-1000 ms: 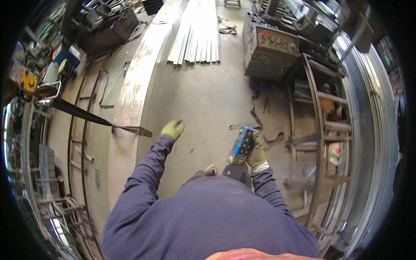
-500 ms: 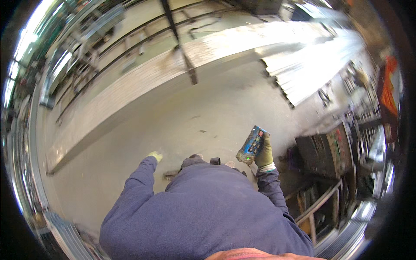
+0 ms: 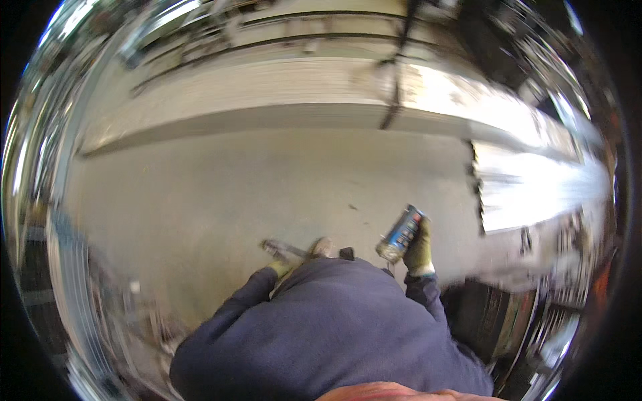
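Observation:
My right hand (image 3: 420, 252), in a yellowish-green work glove, is closed around a boxy handheld remote control (image 3: 402, 234). The remote has a blue face with rows of small buttons and a worn lower end. It is held tilted, out in front of my right side. My left hand (image 3: 281, 269), in a similar glove, hangs low beside my body. Motion blur and my sleeve hide its fingers, and I see nothing in it. A boot tip (image 3: 322, 246) shows past my dark blue top.
A long stack of pale panels (image 3: 267, 87) crosses the floor ahead, with a dark upright bar (image 3: 396, 93) against it. Shiny corrugated sheets (image 3: 528, 187) lie to the right. A dark box (image 3: 478, 311) stands near my right arm. Metal racks (image 3: 67, 267) line the left.
The view has swung to the right, so the panel stack now runs nearly straight across. My left hand has drawn back toward my body. The remote stays in my right hand.

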`<state>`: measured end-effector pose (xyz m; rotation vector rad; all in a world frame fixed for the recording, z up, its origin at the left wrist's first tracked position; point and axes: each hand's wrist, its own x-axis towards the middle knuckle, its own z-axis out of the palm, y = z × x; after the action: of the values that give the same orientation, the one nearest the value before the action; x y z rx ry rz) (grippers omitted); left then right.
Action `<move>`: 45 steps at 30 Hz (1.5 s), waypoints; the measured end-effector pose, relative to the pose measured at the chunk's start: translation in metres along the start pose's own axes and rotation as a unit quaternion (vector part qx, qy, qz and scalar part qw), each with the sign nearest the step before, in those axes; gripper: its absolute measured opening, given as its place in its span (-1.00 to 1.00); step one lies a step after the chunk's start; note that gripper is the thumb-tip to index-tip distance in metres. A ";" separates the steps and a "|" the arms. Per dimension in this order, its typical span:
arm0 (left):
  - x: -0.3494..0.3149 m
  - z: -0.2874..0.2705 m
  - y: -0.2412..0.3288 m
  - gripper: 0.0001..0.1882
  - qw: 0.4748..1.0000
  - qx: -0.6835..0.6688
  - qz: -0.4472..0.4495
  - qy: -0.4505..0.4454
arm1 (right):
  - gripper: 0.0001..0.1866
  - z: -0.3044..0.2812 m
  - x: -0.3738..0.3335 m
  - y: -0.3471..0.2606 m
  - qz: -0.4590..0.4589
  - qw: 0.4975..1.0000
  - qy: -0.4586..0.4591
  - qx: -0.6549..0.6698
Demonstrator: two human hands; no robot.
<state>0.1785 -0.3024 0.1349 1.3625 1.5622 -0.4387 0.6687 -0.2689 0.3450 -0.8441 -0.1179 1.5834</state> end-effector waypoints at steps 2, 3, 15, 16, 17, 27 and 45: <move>0.014 -0.012 -0.002 -0.48 0.940 0.221 0.254 -0.057 | -0.38 -0.007 -0.006 -0.001 0.012 1.000 0.005 0.021; 0.022 -0.018 -0.002 -0.52 0.930 0.233 0.279 -0.059 | -0.44 -0.014 -0.017 0.000 0.007 1.000 0.021 0.021; 0.100 -0.038 0.132 -0.40 0.995 -0.005 0.075 0.068 | -0.54 -0.115 -0.085 -0.102 -0.099 0.978 0.130 0.131; 0.106 -0.040 0.154 -0.39 0.999 0.003 0.023 0.043 | -0.54 -0.121 -0.082 -0.117 -0.104 0.976 0.149 0.121; 0.110 -0.032 0.173 -0.39 0.996 0.034 0.056 0.056 | -0.55 -0.132 -0.079 -0.130 -0.111 0.976 0.145 0.119; 0.106 0.090 0.352 -0.45 0.994 0.029 0.097 -0.033 | -0.45 -0.213 -0.085 -0.237 -0.088 0.987 0.061 0.119; 0.210 0.095 0.687 -0.45 0.941 0.192 0.251 -0.118 | -0.55 -0.292 -0.082 -0.384 -0.237 0.912 0.257 0.216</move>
<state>0.8585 -0.0524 0.1338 1.8629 0.9102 -0.5796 1.1468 -0.3709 0.3730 -0.7773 0.3712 0.8459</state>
